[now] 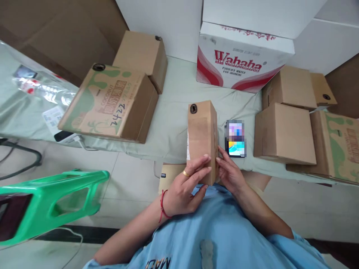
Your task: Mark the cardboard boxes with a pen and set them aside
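A narrow brown cardboard box (200, 138) stands on edge at the table's front edge, close to my body. Near its far end is a small dark-rimmed hole. My left hand (187, 186), with a gold ring and a red string bracelet, grips the near left part of the box. On the other side, the fingers of my right hand (231, 172) press against its right face; some fingertips are out of sight behind it. A strip of something white shows along the box's left edge. Just to the right lies a phone (236, 139) with its screen lit.
Cardboard boxes (109, 102) stand on the left, with a plastic bottle (47, 91) and a power bank (66, 136) beside them. A Wahaha carton (241, 61) is at the back. More brown boxes (284, 134) sit on the right. A green stool (56, 201) is on the floor at left.
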### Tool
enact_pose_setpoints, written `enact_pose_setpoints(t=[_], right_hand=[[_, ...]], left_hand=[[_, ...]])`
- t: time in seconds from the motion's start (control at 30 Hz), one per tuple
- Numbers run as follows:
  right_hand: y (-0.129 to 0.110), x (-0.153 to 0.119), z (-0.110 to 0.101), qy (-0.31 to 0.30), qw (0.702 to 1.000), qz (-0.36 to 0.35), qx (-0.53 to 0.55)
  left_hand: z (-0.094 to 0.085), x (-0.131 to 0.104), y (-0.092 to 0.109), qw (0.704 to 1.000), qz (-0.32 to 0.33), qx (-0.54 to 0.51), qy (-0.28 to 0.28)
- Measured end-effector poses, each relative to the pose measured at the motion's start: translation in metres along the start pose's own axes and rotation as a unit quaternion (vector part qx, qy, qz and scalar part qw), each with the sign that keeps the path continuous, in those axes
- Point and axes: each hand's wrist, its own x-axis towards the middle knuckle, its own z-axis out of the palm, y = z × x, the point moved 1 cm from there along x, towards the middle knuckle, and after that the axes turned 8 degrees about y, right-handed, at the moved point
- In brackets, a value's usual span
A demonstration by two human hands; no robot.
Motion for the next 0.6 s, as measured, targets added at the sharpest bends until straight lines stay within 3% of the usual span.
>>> enact_pose_setpoints(t=[0.07,0.13,0.23,0.3,0.47,0.6], right_hand=[[0.001,0.0,0.001,0.003,1.0,-0.01,0.004],[0.002,0.0,0.002,-0.003,1.0,-0.026,-0.007],[0.006,0.0,0.005,-0.021,0.998,-0.037,-0.037],[0.008,-0.001,0.006,-0.04,0.996,-0.05,-0.065],[0.007,-0.001,-0.001,-0.065,0.981,-0.122,-0.139],[0.005,0.004,-0.005,-0.078,0.973,-0.159,-0.146]], left_hand=[[0.001,0.001,-0.001,1.0,0.002,0.009,0.015],[0.003,0.0,-0.002,0.997,-0.024,0.043,0.066],[0.006,-0.004,-0.008,0.972,-0.136,0.101,0.164],[0.006,-0.008,-0.015,0.95,-0.229,0.099,0.189],[-0.014,-0.018,-0.038,0.893,-0.416,-0.057,0.163],[-0.031,-0.018,-0.052,0.843,-0.473,-0.153,0.204]])
